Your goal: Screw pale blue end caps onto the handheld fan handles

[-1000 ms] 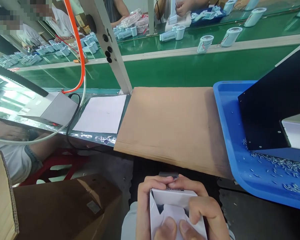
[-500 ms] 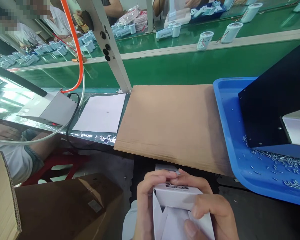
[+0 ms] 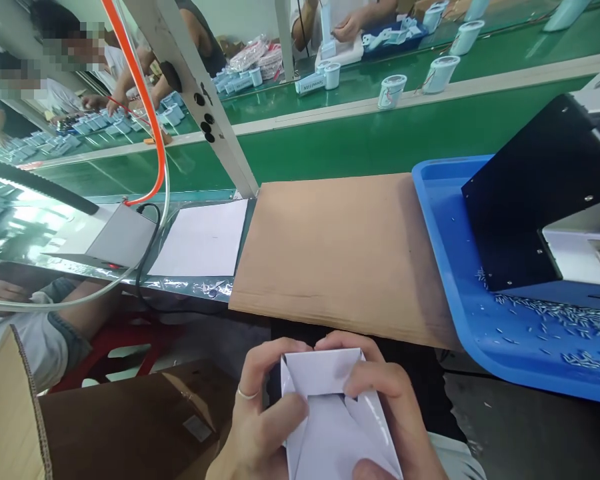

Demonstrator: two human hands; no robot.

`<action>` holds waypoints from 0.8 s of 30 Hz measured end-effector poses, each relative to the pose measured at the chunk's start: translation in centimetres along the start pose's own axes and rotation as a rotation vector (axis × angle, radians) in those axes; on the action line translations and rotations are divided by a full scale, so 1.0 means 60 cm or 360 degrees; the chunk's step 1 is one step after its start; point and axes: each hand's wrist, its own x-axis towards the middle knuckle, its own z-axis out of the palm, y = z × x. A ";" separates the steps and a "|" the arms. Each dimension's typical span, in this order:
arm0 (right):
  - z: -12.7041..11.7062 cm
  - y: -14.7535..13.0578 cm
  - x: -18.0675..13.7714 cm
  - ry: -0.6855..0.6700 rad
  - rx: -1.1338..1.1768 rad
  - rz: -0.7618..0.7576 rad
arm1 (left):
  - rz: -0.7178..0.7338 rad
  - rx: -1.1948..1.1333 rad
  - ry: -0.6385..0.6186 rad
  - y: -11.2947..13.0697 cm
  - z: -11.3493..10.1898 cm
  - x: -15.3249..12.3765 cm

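A small white cardboard box (image 3: 325, 437) is held low in front of me, its flaps partly folded at the near face. My left hand (image 3: 260, 413) grips its left side, the thumb pressing on the edge of the opening and a ring on one finger. On the other side my right hand (image 3: 395, 407) is wrapped round the box, with a fingertip against the top flap and the thumb low on the front. Both hands are closed on the box. What lies inside it is hidden.
A brown cardboard sheet (image 3: 335, 253) lies on the bench beyond my hands. To the right stands a blue tray (image 3: 440, 267) with loose screws and a black machine (image 3: 535, 200). An open carton (image 3: 130, 420) is at lower left. People work across the green conveyor (image 3: 320, 143).
The box has been tilted so its flapped face shows more, and the printed strip is out of sight. My left thumb now presses on the flap edge. The view has shifted slightly.
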 end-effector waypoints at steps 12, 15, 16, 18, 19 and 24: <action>-0.008 0.012 0.008 0.0027 -0.0126 0.0030 | 0.0015 0.0149 -0.0006 0.005 0.007 -0.010; -0.009 0.007 0.010 0.0048 -0.0110 0.0000 | 0.0011 0.0140 0.0008 -0.001 0.007 -0.010; -0.009 0.005 0.010 0.0055 -0.0101 -0.0010 | 0.0016 0.0137 -0.0002 -0.003 0.007 -0.009; -0.007 0.003 0.008 0.0062 -0.0080 -0.0029 | 0.0036 0.0136 -0.0033 -0.007 0.007 -0.007; -0.006 0.001 0.007 0.0054 -0.0069 -0.0032 | 0.0048 0.0138 -0.0041 -0.008 0.008 -0.005; 0.008 -0.021 -0.001 0.0132 -0.0010 0.0106 | -0.0075 0.0010 0.0008 0.001 0.009 -0.007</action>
